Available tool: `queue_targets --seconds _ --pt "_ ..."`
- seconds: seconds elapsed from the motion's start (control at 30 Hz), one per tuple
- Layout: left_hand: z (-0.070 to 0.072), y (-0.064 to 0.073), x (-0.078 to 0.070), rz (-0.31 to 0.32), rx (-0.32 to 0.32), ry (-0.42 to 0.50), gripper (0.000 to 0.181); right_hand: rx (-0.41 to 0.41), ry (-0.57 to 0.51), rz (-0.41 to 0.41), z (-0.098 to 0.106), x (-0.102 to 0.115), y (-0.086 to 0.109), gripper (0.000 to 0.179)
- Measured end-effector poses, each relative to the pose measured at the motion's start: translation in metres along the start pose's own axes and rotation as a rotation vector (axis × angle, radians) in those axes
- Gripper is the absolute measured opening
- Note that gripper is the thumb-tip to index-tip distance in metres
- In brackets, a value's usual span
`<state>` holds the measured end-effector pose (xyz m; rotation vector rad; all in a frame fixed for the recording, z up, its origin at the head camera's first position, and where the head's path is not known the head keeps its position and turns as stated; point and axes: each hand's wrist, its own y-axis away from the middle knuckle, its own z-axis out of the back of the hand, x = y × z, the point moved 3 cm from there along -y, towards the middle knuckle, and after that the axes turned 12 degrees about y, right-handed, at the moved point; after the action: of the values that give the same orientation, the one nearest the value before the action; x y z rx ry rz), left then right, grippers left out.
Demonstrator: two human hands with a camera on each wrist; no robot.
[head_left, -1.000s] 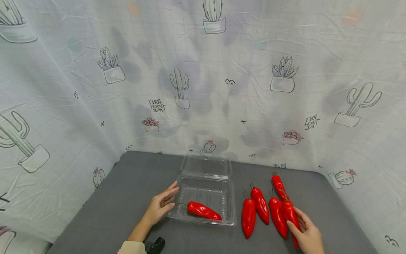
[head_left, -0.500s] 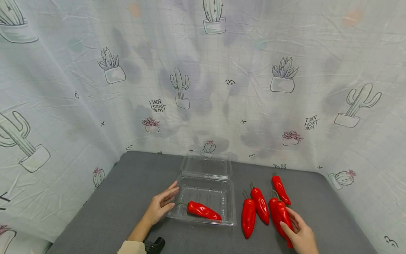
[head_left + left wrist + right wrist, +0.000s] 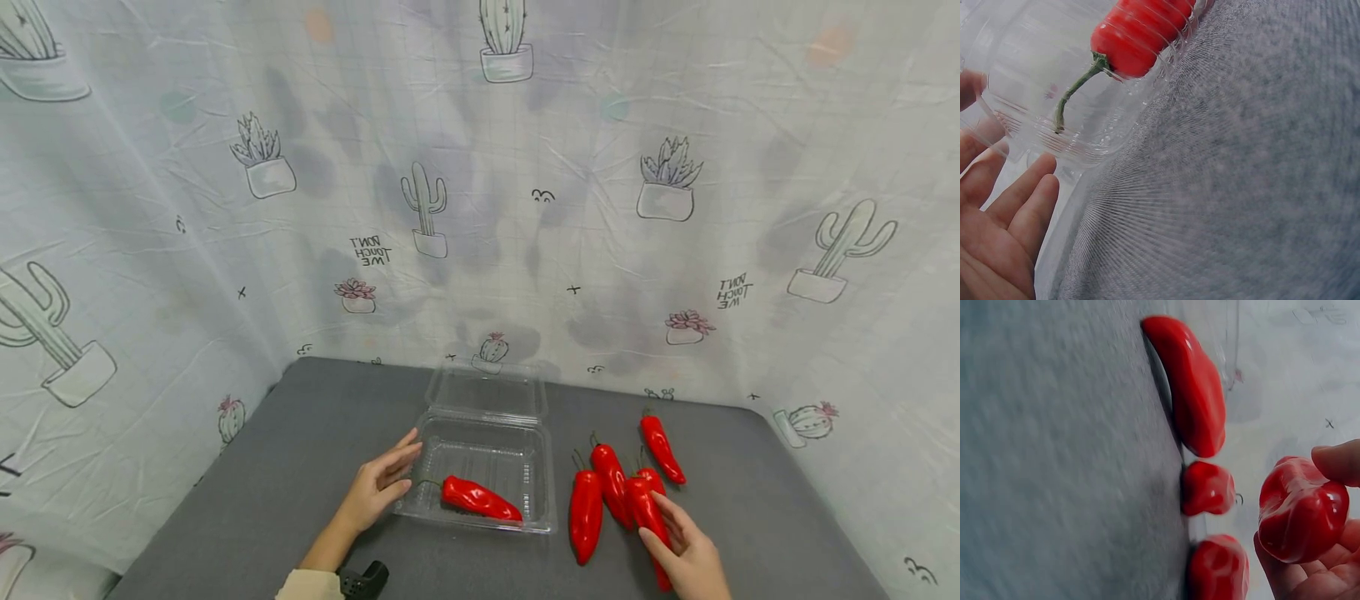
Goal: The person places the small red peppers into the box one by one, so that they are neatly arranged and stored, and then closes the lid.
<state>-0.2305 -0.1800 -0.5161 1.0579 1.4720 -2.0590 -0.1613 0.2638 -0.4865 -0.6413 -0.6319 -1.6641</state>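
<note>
One pepper point(image 3: 480, 498) in clamshell box point(image 3: 536, 492) | left hand point(image 3: 378, 487) touching rim

Two bare hands, no gloves or rings seen; left hand point(image 3: 378, 492) forearm ends in cream sleeve cuff point(image 3: 303, 585); black device point(image 3: 365, 577) at that wrist; right hand point(image 3: 686, 554) wrist bare.

The head view looks down over the whole bench point(image 3: 247, 492), while each wrist view sits close beside its own hand, sharing the clamshell box point(image 3: 480, 467) and red peppers point(image 3: 1194, 387).
</note>
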Motion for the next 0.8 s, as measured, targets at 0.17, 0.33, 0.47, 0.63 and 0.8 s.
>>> queue_targets --seconds 0.17,0.33,0.47,0.63,0.8 --pt "0.001 0.001 0.000 0.008 -0.003 -0.003 0.049 0.032 -0.031 -0.004 -0.008 0.008 0.004 0.070" --pt "0.000 0.002 0.001 0.005 -0.002 -0.008 0.049 0.045 -0.076 0.020 -0.014 0.019 0.007 0.066" --pt "-0.001 0.001 -0.001 0.005 -0.010 -0.014 0.049 0.044 -0.108 0.053 -0.016 0.028 0.009 0.063" --pt "-0.002 0.000 -0.001 0.009 -0.013 -0.016 0.049 0.055 -0.138 0.085 -0.019 0.036 0.007 0.061" --pt "-0.001 0.000 -0.002 0.004 -0.013 -0.015 0.048 0.050 -0.194 0.153 -0.024 0.044 0.005 0.056"
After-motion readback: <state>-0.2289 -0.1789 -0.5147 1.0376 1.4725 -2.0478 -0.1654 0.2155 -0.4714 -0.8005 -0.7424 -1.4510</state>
